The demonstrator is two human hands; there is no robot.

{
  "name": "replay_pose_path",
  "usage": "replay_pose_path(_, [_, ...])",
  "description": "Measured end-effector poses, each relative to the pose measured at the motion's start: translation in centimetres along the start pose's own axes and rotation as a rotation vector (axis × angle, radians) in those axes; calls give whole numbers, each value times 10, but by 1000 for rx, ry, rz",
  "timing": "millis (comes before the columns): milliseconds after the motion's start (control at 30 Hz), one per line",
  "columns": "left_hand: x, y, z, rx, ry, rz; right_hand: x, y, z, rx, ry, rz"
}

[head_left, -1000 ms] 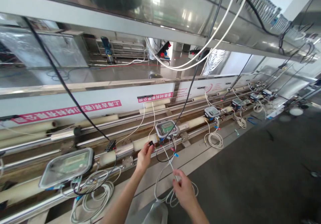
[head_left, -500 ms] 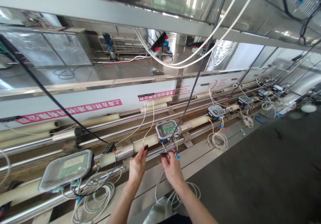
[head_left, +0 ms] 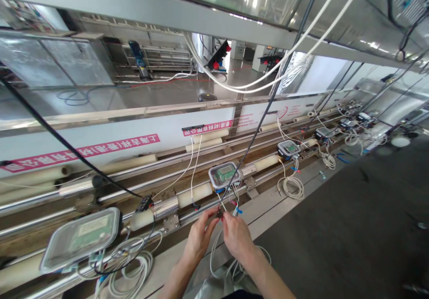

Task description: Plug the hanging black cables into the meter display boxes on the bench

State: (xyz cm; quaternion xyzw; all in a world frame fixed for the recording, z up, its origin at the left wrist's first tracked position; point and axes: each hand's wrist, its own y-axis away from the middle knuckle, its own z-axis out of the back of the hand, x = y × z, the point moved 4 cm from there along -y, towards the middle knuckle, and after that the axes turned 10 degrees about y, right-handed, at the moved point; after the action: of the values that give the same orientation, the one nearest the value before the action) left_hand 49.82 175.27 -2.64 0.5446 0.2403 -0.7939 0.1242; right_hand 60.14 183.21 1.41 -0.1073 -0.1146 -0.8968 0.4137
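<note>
My left hand (head_left: pixel 198 238) and my right hand (head_left: pixel 238 237) meet fingertip to fingertip around a small black connector (head_left: pixel 219 214), both closed on it. A black cable (head_left: pixel 250 145) runs down to this connector from above. Just beyond my fingers is a meter with a clear lid (head_left: pixel 224 175) and a green circuit board inside, with thin wires hanging beneath it. Left of my left hand, a white wire (head_left: pixel 192 174) hangs down and ends in a small dark plug (head_left: pixel 196 207) beside the rail.
A larger clear-lidded box (head_left: pixel 82 236) sits at the left, with coiled grey cable (head_left: pixel 137 267) beside it. Another meter (head_left: pixel 288 148) and a cable coil (head_left: pixel 291 187) are to the right. Steel rails run lengthwise. White cables (head_left: pixel 241 89) loop overhead.
My left hand has let go of the small dark plug on the white wire and moved right to join my right hand at the black connector. The view has shifted slightly.
</note>
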Motion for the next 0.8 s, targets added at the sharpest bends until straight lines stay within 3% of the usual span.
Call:
replay_pose_path(300, [-18,-8,-1,70,50,-54,-5,-3,2,25,-29,13])
replay_pose_path(600, [-14,-11,-3,-82,-185,-188,-2,2,15,49,-75,115])
replay_pose_path(800, [-6,-21,20,-253,-235,14,-17,3,12,88,-103,176])
